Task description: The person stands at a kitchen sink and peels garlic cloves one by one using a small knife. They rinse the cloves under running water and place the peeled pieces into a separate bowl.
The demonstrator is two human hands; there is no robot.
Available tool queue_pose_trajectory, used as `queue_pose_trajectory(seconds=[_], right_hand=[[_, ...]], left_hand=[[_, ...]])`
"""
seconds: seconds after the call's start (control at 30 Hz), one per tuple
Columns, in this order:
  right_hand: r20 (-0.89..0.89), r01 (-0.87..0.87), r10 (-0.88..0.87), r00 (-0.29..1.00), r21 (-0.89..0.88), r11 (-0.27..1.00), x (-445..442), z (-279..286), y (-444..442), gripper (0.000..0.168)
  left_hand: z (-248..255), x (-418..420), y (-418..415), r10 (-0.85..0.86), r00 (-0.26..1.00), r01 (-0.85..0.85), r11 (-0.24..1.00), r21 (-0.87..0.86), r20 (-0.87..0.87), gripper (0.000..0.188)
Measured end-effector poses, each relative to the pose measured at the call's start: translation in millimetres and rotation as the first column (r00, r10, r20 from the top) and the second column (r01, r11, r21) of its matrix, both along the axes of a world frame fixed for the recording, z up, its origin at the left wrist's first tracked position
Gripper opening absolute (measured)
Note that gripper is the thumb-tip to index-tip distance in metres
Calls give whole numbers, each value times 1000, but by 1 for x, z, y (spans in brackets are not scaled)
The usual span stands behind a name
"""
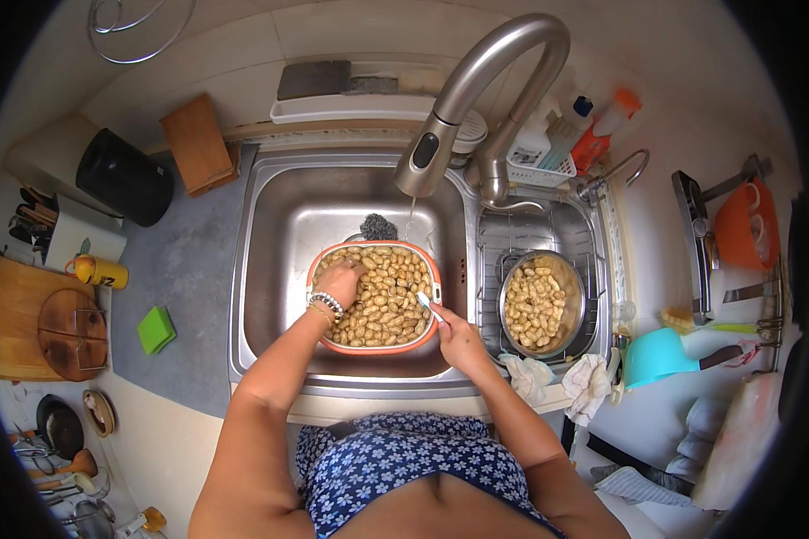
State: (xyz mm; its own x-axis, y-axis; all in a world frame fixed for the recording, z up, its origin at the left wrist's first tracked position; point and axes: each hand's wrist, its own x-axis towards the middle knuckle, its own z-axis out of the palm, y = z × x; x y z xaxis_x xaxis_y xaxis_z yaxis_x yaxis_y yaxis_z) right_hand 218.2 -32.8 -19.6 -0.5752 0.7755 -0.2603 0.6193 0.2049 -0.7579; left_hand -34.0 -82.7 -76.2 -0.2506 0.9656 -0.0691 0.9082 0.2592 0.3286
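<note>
An orange-rimmed basin (377,350) full of unshelled peanuts (391,306) in water sits in the large steel sink bay. My left hand (342,281), with bracelets at the wrist, reaches in at the basin's left side. Its fingertips are among the peanuts, and whether they pinch one is hidden. At the right rim, my right hand (460,340) grips a slim white brush (424,298), its head over the peanuts. A thin stream of water (411,217) falls from the tall faucet (421,155) behind the basin. More peanuts (534,304) lie in a steel bowl (575,313) to the right.
A dark scouring pad (378,228) lies behind the basin. The bowl stands on a wire rack (495,232) in the smaller bay. Two crumpled cloths (529,377) drape over the front right edge. Bottles (546,131) crowd the back corner; a green sponge cloth (156,330) rests on the left counter.
</note>
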Motion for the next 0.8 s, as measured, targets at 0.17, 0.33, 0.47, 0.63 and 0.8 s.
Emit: queue_pose_trajectory(seconds=[0.17, 0.33, 0.47, 0.63, 0.8], right_hand=[[32, 9, -8, 999, -44, 999, -7, 9, 4, 33], [-45, 19, -16, 999, 50, 999, -4, -2, 11, 34], [-11, 11, -11, 1000, 0, 1000, -9, 6, 12, 34], [-120, 34, -25, 992, 74, 997, -25, 18, 34, 34], [-358, 91, -51, 933, 98, 991, -84, 66, 73, 33]], left_hand=[[-29, -8, 0, -64, 996, 65, 998, 17, -66, 14], [-37, -5, 2, -125, 981, 119, 992, -50, -150, 17], [-41, -11, -4, -59, 988, 77, 989, 125, -143, 19], [-20, -10, 30, -118, 306, -377, 896, 234, 945, 20], [-24, 5, 85, -131, -581, -292, 955, -55, 803, 20]])
